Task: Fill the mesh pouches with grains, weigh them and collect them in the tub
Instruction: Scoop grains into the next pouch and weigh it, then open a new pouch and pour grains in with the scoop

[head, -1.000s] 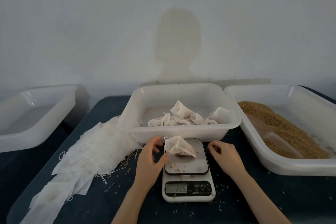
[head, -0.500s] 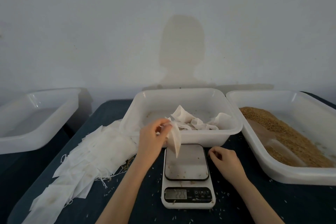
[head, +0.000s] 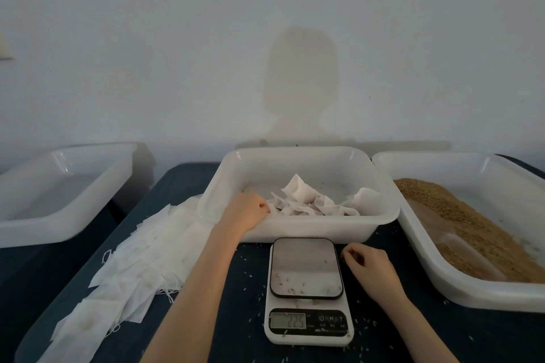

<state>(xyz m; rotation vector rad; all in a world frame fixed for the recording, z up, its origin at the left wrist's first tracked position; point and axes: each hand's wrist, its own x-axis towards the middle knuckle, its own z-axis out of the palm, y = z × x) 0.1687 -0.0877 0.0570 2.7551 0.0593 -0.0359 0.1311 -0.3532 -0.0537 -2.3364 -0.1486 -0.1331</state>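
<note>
My left hand (head: 246,212) reaches over the front left rim of the middle white tub (head: 309,230). Its curled fingers pinch the edge of a filled mesh pouch (head: 275,206), which lies against several other filled pouches (head: 302,193) in the tub. The digital scale (head: 306,268) stands in front of the tub. Its plate carries only a few loose grains, and its display is lit. To the right of the scale, my right hand (head: 368,268) rests on the dark table, loosely curled and holding nothing.
A white tub (head: 442,289) of brown grain (head: 477,233), with a clear scoop (head: 463,250) lying in it, stands on the right. Flat empty pouches (head: 141,259) are heaped to the left of the scale. Another white tub (head: 59,227) stands at the far left. Loose grains dot the table.
My left hand lifted the filled pouch off the scale plate and carried it forward into the middle tub. My right hand stayed beside the scale.
</note>
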